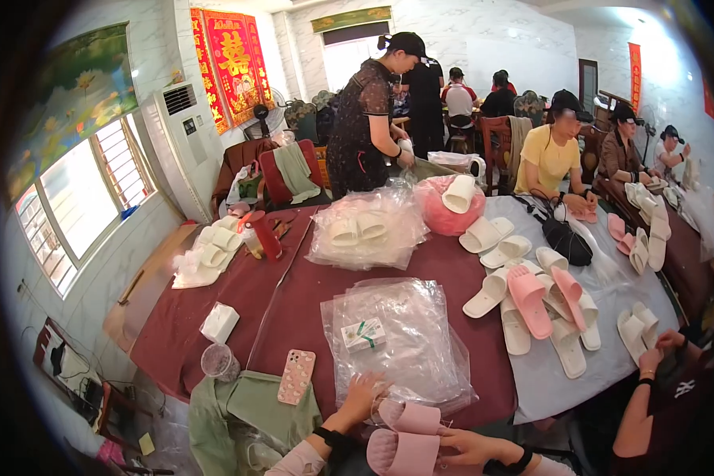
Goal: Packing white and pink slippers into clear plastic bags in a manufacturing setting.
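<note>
A pair of pink slippers (408, 439) is in my right hand (466, 447), at the lower edge of the view. My right fingers are closed around the slippers' side. My left hand (363, 397) is at the near edge of a stack of clear plastic bags (408, 349), just left of the slippers. Its fingertips blur into the shiny plastic, so I cannot tell whether they pinch a bag. On the stack lies a small white box (363, 335) with green marks.
A phone in a pink case (296, 377), a clear cup (220, 362) and a green cloth (254, 404) are to the left. White and pink slippers (529, 301) crowd the right side. Bagged slippers (361, 228) sit farther back. A co-worker's hands (660, 353) hold white slippers at right.
</note>
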The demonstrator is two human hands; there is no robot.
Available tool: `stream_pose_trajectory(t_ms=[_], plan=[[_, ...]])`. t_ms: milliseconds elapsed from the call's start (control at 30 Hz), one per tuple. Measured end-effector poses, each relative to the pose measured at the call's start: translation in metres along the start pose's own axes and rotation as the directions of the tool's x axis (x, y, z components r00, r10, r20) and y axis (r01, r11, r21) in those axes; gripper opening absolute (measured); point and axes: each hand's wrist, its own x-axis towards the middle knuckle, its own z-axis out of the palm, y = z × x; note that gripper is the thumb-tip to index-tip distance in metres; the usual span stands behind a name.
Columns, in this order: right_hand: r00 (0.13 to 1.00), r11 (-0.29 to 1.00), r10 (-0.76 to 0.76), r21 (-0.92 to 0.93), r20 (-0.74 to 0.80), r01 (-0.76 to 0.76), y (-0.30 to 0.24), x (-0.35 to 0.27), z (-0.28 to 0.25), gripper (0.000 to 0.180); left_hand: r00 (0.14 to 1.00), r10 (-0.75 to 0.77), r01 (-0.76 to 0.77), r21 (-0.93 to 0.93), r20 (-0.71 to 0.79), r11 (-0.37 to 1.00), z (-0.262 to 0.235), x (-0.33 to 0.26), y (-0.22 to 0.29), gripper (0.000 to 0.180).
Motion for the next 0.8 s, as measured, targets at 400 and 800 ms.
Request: stream_pose_trajectory(t_ms=[400, 800], plan=[[0.896, 0.738, 0.004, -0.604, -0.443, -0.302, -0.005, 0.002, 0.007, 0.042, 0.999, -0.042, 0.045, -0.210, 0.021, 0.977, -0.039, 0.018, 0.031, 0.044], [0.844, 0.723, 0.012, -0.579, -0.536, -0.378, -0.003, 0.018, 0.008, 0.038, 0.997, 0.039, -0.024, -0.232, 0.063, 0.972, -0.043, 0.025, 0.036, 0.054]])
